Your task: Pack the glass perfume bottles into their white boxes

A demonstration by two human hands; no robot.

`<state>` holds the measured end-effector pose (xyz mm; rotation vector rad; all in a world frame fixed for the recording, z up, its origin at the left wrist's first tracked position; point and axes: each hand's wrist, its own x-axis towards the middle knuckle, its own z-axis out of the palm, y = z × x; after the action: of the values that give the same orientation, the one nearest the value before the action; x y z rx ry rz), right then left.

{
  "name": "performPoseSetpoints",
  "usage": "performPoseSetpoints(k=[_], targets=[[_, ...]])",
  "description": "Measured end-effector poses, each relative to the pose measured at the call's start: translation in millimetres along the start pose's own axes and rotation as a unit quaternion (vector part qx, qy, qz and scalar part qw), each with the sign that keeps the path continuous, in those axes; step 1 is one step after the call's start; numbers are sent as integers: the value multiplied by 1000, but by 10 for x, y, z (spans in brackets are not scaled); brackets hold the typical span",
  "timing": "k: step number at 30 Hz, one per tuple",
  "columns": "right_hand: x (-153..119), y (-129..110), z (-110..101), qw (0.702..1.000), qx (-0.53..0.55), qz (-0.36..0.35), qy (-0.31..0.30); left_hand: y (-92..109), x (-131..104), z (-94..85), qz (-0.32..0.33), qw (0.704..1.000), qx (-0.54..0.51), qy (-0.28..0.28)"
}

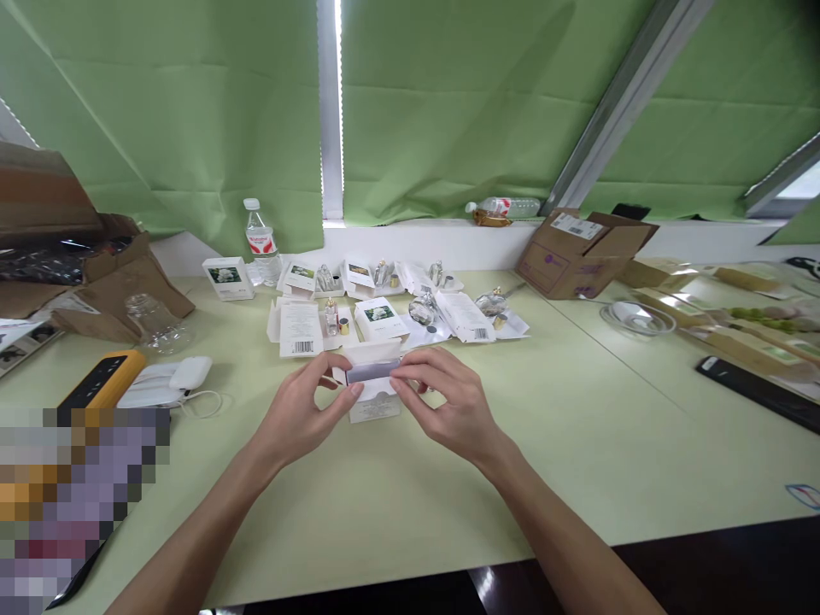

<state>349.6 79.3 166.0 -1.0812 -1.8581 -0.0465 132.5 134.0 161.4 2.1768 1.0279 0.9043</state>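
A small white carton (375,408) stands upright in front of me with its top flaps up, and its inside shows greyish. My left hand (306,401) pinches its left edge between thumb and fingers. On the opposite edge, my right hand (452,397) grips near the flap with thumb and fingertips. Just behind it lies a flower-printed white box (380,319). Beside that are a small glass perfume bottle (331,317) with a gold cap (344,326) and a white box with a barcode (301,329). Whatever is inside the carton is hidden.
Several more white boxes and glass bottles (423,310) lie toward the wall. A water bottle (261,239) stands at back left; a brown cardboard box (580,256) is at back right. At left are a yellow-black device (106,384) and a white charger (190,373).
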Motion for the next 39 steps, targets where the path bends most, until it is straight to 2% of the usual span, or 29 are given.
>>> performPoseSetpoints(k=[6,15,23,39], targets=[[19,-13,-29,998,-30,45,-24,-6,-12,-3,4,1000,20,-6],[-3,8,0,995,-89,36,-26,11,-10,-17,1,999,21,-26],[9,16,-5,994,-54,85,-48,23,-15,-8,-10,999,27,-34],[18,-1,13,987,20,157,4,4,2,-1,-5,999,-12,-42]])
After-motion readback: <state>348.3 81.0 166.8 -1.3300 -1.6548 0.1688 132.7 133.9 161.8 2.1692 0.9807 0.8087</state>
